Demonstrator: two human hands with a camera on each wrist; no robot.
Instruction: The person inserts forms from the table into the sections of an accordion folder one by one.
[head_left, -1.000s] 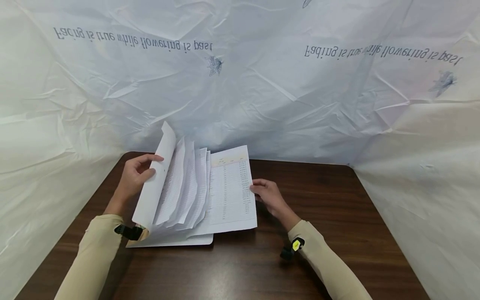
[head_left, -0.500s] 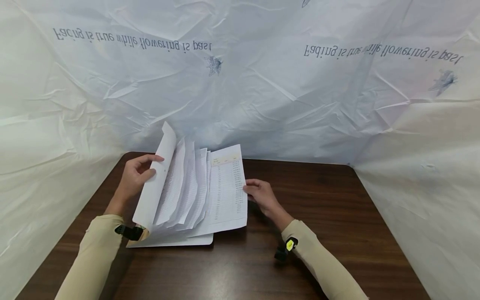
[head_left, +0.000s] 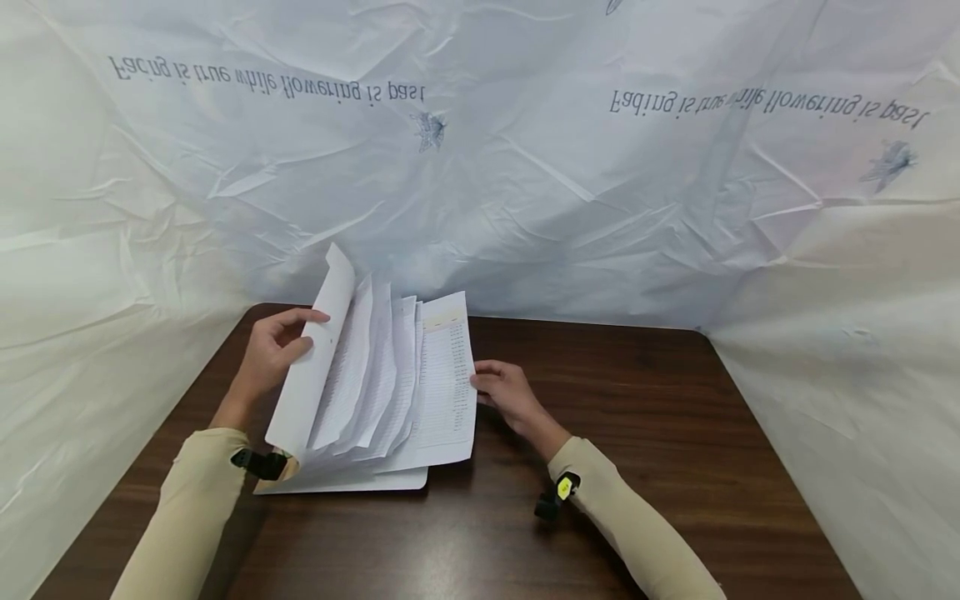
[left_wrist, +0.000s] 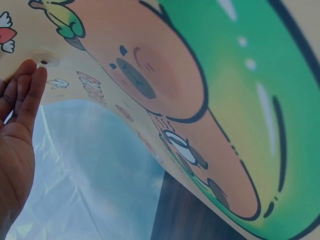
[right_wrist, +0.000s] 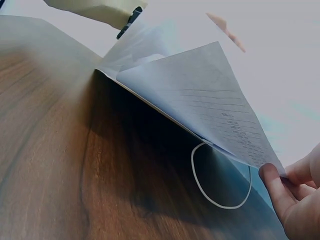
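Note:
A document folder's raised cover (head_left: 311, 375), white on the inside, is held near its edge by my left hand (head_left: 268, 350), thumb inside and fingers behind. In the left wrist view the cover's outside (left_wrist: 150, 80) has a cartoon animal print in green and orange. Several wavy inner leaves (head_left: 367, 375) with printed pages fan out beside the cover. To their right, my right hand (head_left: 510, 393) pinches the right edge of a printed sheet (head_left: 450, 383) between thumb and fingers. The sheet's left part is hidden among the leaves. In the right wrist view the sheet (right_wrist: 200, 100) slants up off the table.
The folder's lower cover (head_left: 360, 482) lies on a dark wood table (head_left: 637, 417). A white elastic loop (right_wrist: 225, 206) hangs out by the folder's edge in the right wrist view. Crumpled white sheeting (head_left: 525, 200) with printed lettering walls the table's back and sides.
My right hand has moved left with the sheet, and less of the sheet shows beside the leaves. My left hand and the raised cover have stayed nearly still.

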